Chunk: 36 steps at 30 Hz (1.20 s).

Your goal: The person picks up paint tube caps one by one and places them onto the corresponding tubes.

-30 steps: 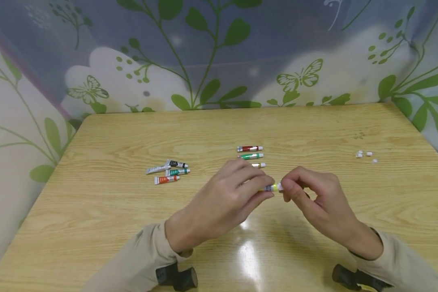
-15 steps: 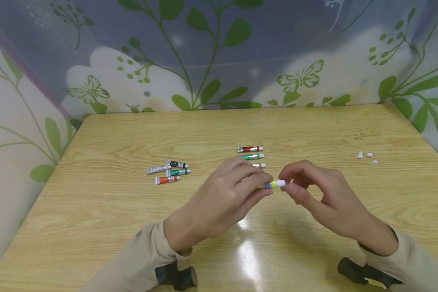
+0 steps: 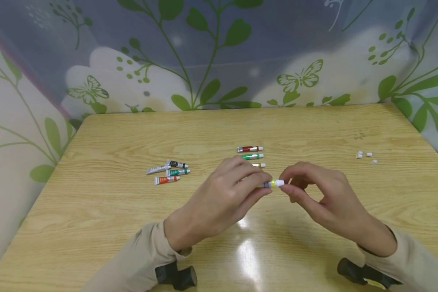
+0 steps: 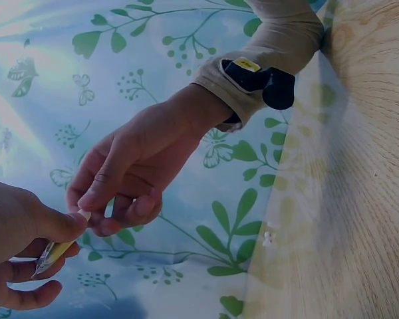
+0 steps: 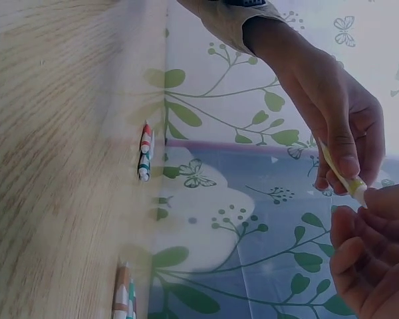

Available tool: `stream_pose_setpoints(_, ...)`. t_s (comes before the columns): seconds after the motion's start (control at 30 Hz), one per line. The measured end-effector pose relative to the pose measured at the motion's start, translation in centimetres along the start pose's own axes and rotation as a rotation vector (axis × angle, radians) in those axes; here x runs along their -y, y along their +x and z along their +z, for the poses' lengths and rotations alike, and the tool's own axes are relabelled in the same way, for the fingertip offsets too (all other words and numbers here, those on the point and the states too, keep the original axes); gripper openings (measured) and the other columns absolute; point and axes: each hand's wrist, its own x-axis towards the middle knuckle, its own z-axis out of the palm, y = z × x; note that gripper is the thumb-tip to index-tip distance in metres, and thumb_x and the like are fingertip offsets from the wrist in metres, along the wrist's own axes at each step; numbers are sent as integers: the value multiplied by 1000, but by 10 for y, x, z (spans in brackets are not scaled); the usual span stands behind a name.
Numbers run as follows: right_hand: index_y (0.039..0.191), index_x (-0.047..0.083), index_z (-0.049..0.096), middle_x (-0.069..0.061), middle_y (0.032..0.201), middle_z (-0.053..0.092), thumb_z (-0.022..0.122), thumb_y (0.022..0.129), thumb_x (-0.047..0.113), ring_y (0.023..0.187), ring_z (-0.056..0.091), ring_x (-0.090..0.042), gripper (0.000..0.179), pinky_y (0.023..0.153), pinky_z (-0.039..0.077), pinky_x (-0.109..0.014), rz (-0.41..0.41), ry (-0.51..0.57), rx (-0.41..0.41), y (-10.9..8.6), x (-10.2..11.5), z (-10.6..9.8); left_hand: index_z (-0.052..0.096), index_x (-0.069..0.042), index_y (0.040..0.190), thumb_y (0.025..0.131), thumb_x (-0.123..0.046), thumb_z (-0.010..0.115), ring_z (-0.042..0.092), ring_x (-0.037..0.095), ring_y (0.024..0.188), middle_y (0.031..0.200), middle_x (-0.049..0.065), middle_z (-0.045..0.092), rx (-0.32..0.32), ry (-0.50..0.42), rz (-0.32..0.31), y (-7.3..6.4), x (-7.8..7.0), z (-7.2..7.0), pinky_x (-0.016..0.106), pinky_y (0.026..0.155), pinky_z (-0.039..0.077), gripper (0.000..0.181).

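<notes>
My left hand (image 3: 222, 198) holds a small yellow paint tube (image 3: 267, 185) between thumb and fingers, above the table. The tube's printed body is partly hidden by that hand in the head view; more of the yellow tube (image 4: 53, 252) shows in the left wrist view. Its white cap (image 3: 279, 183) points right. At the cap's end, my right hand (image 3: 325, 198) pinches it with thumb and index finger. In the right wrist view the same cap (image 5: 361, 194) meets the right thumb. Behind the left hand lie a red tube (image 3: 250, 149), a green tube (image 3: 252, 156) and another partly hidden tube (image 3: 263, 165).
To the left on the wooden table (image 3: 106, 227) lies a loose group of tubes: black (image 3: 177, 164), silver-grey (image 3: 157, 169), teal (image 3: 177, 172) and orange-red (image 3: 166, 180). Several small white pieces (image 3: 368, 154) sit at the far right. A patterned cloth (image 3: 219, 61) stands behind the table.
The right thumb and index finger parted from the cap's end half a second ago and now meet on it again. The tube's capped end has risen slightly in view. The left hand barely moved.
</notes>
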Motion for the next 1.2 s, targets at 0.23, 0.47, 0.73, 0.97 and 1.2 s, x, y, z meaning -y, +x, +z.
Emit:
stream_pose_setpoints(0.23, 96, 3, 62, 6, 71, 56, 51, 101, 26, 60, 52, -2, 26, 56, 42, -16, 10, 6, 24, -2, -2, 2, 71, -3, 98, 90, -13, 69, 58, 17, 86, 95, 3, 70, 4, -11, -1, 0, -1, 1, 26, 84, 46, 13)
stream_pose_setpoints(0.47, 104, 4, 57, 7, 81, 60, 42, 105, 20, 64, 54, -3, 22, 61, 44, -17, 112, 50, 95, -5, 0, -1, 71, -3, 99, 90, -13, 69, 58, 16, 87, 96, 3, 70, 3, -16, -2, -1, -1, 2, 26, 84, 46, 13)
stream_pose_setpoints(0.73, 102, -1, 58, 7, 71, 56, 54, 99, 29, 60, 53, 0, 30, 55, 43, -15, 15, 27, 41, -4, -2, 4, 71, -3, 99, 91, -13, 68, 58, 17, 87, 95, 4, 70, 10, -16, -8, 0, 0, 1, 26, 84, 46, 13)
stream_pose_setpoints(0.97, 98, 0, 58, 8, 70, 56, 49, 101, 31, 58, 52, 1, 33, 54, 43, -15, 3, -25, 25, -4, -3, 6, 71, -3, 98, 90, -13, 69, 58, 17, 87, 95, 3, 70, 11, -12, -4, 0, -1, 2, 26, 84, 46, 13)
stream_pose_setpoints(1.2, 94, 2, 56, 11, 68, 49, 38, 105, 28, 60, 47, 1, 33, 56, 40, -13, -56, -69, 63, -6, -5, 12, 70, -3, 97, 91, -12, 68, 60, 18, 92, 96, 4, 69, 10, -11, 11, -1, -2, 4, 25, 87, 46, 11)
